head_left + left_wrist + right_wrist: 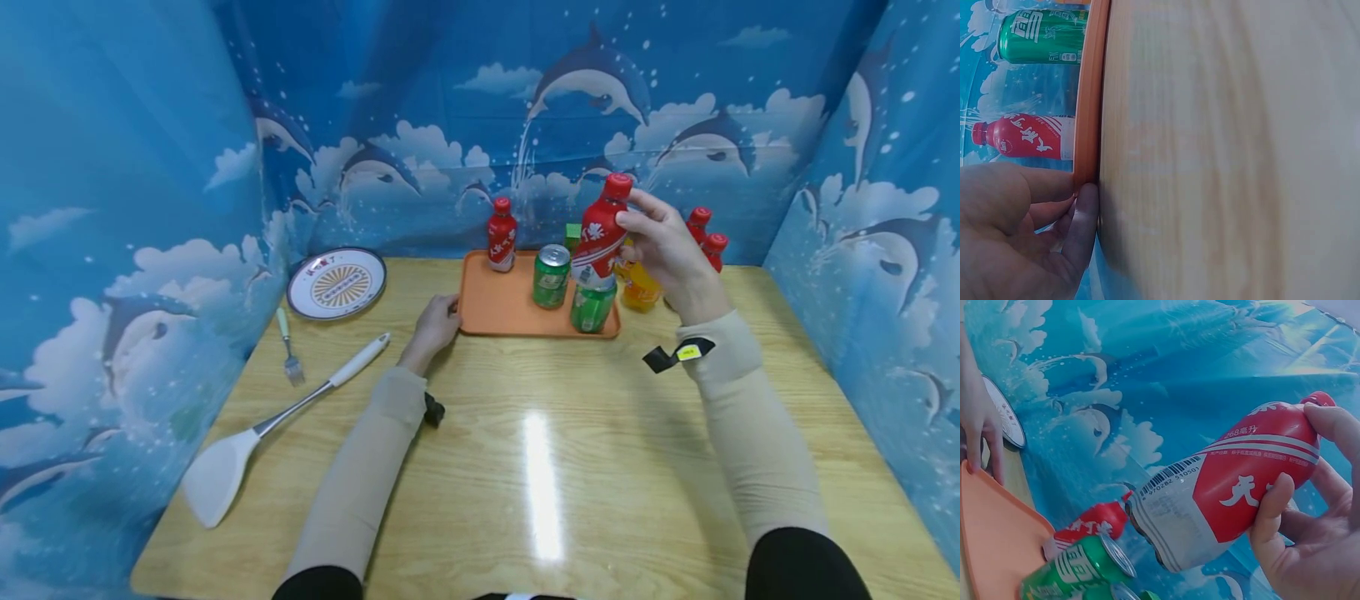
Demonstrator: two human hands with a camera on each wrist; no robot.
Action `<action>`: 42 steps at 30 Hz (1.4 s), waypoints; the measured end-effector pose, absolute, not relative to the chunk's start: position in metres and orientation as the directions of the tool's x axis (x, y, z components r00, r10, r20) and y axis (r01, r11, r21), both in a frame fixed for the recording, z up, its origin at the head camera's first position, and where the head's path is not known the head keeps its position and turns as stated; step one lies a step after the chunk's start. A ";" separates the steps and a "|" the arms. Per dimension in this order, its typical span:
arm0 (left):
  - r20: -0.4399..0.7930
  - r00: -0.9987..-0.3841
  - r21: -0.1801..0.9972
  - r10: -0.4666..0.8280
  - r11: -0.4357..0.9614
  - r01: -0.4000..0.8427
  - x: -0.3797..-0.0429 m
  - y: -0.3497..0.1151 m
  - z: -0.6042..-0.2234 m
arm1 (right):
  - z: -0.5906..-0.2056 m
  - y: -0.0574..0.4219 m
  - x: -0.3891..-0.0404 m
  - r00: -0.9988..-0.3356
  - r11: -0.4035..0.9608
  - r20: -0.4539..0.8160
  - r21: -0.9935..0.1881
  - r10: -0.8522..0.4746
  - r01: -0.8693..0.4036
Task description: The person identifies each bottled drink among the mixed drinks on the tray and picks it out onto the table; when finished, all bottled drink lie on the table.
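My right hand [667, 250] grips a red drink bottle [597, 233] with a white-patterned label and holds it in the air over the right part of the orange tray [495, 312]. In the right wrist view this bottle [1254, 481] leans, cap toward the fingers. Thumb and fingers of my left hand [1022, 231] pinch the tray's left end near the front corner. Standing on the tray are another red bottle [502, 237] at the back left and two green soda cans, one near the middle [551, 279] and one at the front right [592, 310], its top hidden behind the held bottle.
Right of the tray stand an orange drink bottle [640, 290] and red bottles [715, 247], partly behind my right hand. A green item [573, 233] shows behind the cans. On the left lie a plate [337, 284], a fork [291, 358] and a white spatula [225, 475].
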State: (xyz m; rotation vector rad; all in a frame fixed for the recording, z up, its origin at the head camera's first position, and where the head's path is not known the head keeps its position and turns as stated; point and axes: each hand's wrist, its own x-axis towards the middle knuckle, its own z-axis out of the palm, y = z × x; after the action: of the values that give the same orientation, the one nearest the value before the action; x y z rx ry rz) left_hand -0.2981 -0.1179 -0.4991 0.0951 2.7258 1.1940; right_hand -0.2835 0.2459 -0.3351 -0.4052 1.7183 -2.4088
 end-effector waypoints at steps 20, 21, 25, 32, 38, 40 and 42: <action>-0.121 -0.986 0.734 0.118 0.679 -0.009 -0.299 -0.117 -0.497 | -0.354 0.308 -0.269 -0.969 -0.379 0.156 -0.922 -0.191 -0.074; -0.118 -0.986 0.730 0.119 0.684 -0.005 -0.299 -0.117 -0.497 | -0.355 0.311 -0.268 -0.971 -0.372 0.151 -0.925 -0.187 -0.073; -0.118 -0.986 0.724 0.116 0.690 -0.006 -0.298 -0.117 -0.497 | -0.361 0.322 -0.264 -0.978 -0.315 0.127 -0.947 -0.164 -0.070; -0.128 -0.986 0.723 0.110 0.690 -0.017 -0.297 -0.116 -0.496 | -0.378 0.338 -0.260 -0.985 -0.275 0.079 -0.961 -0.155 -0.034; -0.114 -0.986 0.710 0.122 0.704 0.005 -0.299 -0.117 -0.497 | -0.396 0.346 -0.259 -0.990 -0.179 0.031 -0.984 -0.138 -0.006; -0.106 -0.986 0.701 0.130 0.713 0.019 -0.299 -0.118 -0.497 | -0.401 0.348 -0.260 -0.991 -0.158 0.001 -0.987 -0.134 0.020; -0.099 -0.986 0.695 0.136 0.719 0.029 -0.299 -0.118 -0.497 | -0.406 0.350 -0.260 -0.991 -0.142 -0.039 -0.988 -0.129 0.057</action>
State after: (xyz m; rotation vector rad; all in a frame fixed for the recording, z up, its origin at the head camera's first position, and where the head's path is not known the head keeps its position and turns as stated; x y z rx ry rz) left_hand -0.2993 -0.1178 -0.4968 0.1340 2.7782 1.1190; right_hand -0.2596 0.3504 -0.4060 -0.0837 1.9718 -2.2834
